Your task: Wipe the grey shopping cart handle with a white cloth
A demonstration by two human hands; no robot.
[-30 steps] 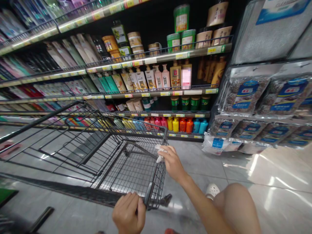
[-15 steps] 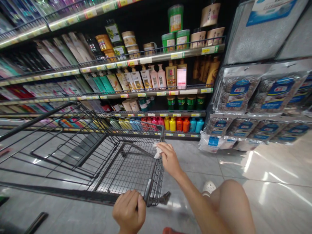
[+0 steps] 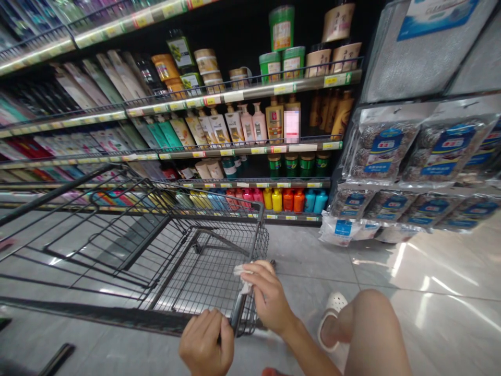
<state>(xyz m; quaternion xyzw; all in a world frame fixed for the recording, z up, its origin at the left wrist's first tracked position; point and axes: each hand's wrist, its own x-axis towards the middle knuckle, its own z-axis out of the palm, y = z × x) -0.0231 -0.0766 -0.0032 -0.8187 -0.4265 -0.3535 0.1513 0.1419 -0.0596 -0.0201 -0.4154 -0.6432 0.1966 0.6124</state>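
A black wire shopping cart (image 3: pixel 164 245) lies tipped on the tiled floor in front of me. My left hand (image 3: pixel 206 342) is closed around the cart's near corner bar at the bottom of the view. My right hand (image 3: pixel 266 295) pinches a crumpled white cloth (image 3: pixel 242 277) and presses it against the cart's right side rim, close above my left hand. My bare knee (image 3: pixel 376 334) and a white clog (image 3: pixel 332 308) show at the lower right.
Store shelves (image 3: pixel 235 96) with bottles, jars and boxes run across the back. A row of small coloured bottles (image 3: pixel 282 198) stands on the lowest shelf. Bagged goods (image 3: pixel 395 156) hang on a rack at the right. Glossy tiled floor (image 3: pixel 430 277) spreads to the right.
My right hand has slid with the white cloth along the cart's right rim, from the far corner toward me. My left hand has kept its grip.
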